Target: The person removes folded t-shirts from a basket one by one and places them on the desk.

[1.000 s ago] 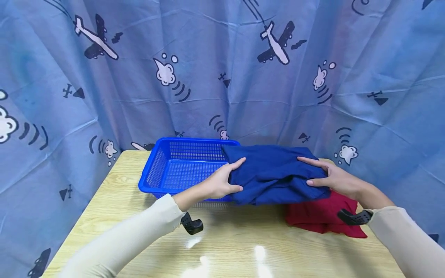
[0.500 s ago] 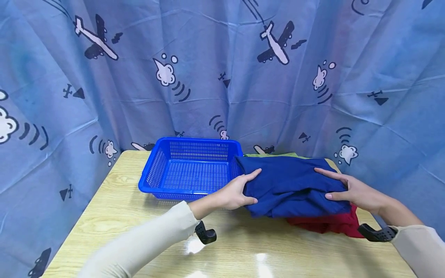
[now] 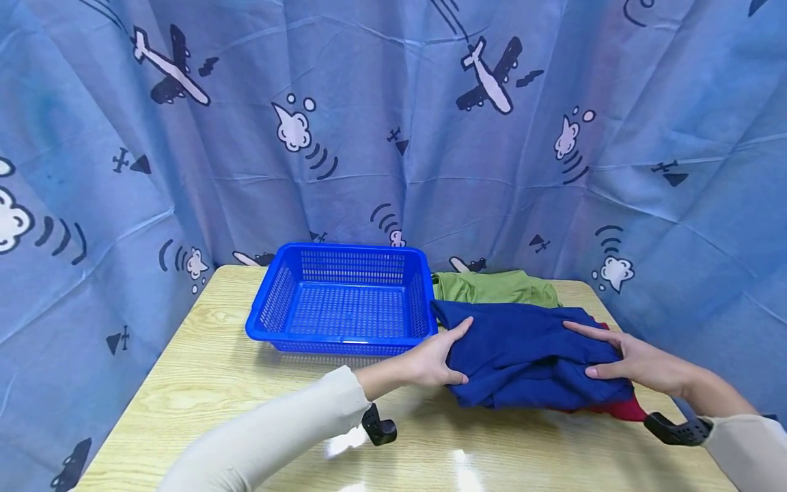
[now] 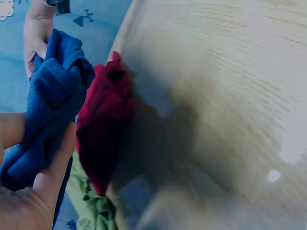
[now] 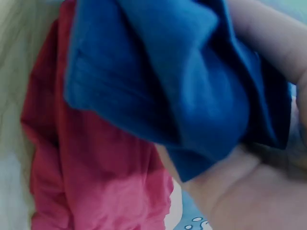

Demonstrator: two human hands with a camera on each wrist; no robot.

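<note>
A folded dark blue cloth garment (image 3: 522,348) is held up between both hands, over the right part of the table. My left hand (image 3: 438,359) grips its left end, thumb at the near side and fingers along the top. At the other end my right hand (image 3: 633,359) pinches it between thumb and fingers. Beneath it lies a red cloth (image 5: 105,172), mostly covered by the blue one in the head view. The left wrist view shows the red cloth (image 4: 105,110) on the table below the lifted blue bundle (image 4: 53,105).
Left of the hands stands a blue plastic basket (image 3: 261,336) with perforated walls and nothing inside. A green cloth (image 3: 498,287) lies behind the blue garment, beside the basket. The wooden table (image 3: 203,396) ends at a blue patterned curtain (image 3: 344,123).
Both hands have carried the blue garment right and toward the near side, from partly over the basket to above the red cloth. The green cloth behind has come into view.
</note>
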